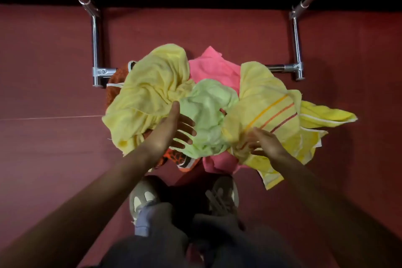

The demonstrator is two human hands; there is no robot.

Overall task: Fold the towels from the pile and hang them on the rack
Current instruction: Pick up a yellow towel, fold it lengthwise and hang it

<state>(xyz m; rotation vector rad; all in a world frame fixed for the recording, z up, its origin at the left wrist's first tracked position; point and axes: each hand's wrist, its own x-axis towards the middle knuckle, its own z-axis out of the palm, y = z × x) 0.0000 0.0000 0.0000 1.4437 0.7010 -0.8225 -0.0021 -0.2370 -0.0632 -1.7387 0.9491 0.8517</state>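
Head view, looking straight down at the towel pile on the red floor (pixel 43 72). Positions are given relative to the pale green towel (pixel 208 111), which lies crumpled at the centre of the pile.

- Left of the pale green towel: a plain yellow towel (pixel 150 91), loosely heaped and touching it.
- Beyond it: a pink towel (pixel 213 67), which also shows beneath its near edge.
- Right of it: a striped yellow towel (pixel 267 104) with orange and brown bands, spilling out onto the floor.
- Below its near-left edge: an orange patterned towel (pixel 174 158), mostly covered.

Your left hand (pixel 174 128) lies at the left edge of the pale green towel, with the fingers straight and spread over the fabric and nothing gripped. Your right hand (pixel 264 141), just right of the green towel, has its fingers curled into a bunched fold of the striped yellow towel; motion blur softens the detail.

The chrome rack (pixel 95 45) stands beyond the green towel. Its base crossbar (pixel 280 68) runs behind the pile and is largely hidden by it, and no towel hangs on the tubes in view. Your grey shoes (pixel 142 197) stand on the near side of the green towel.
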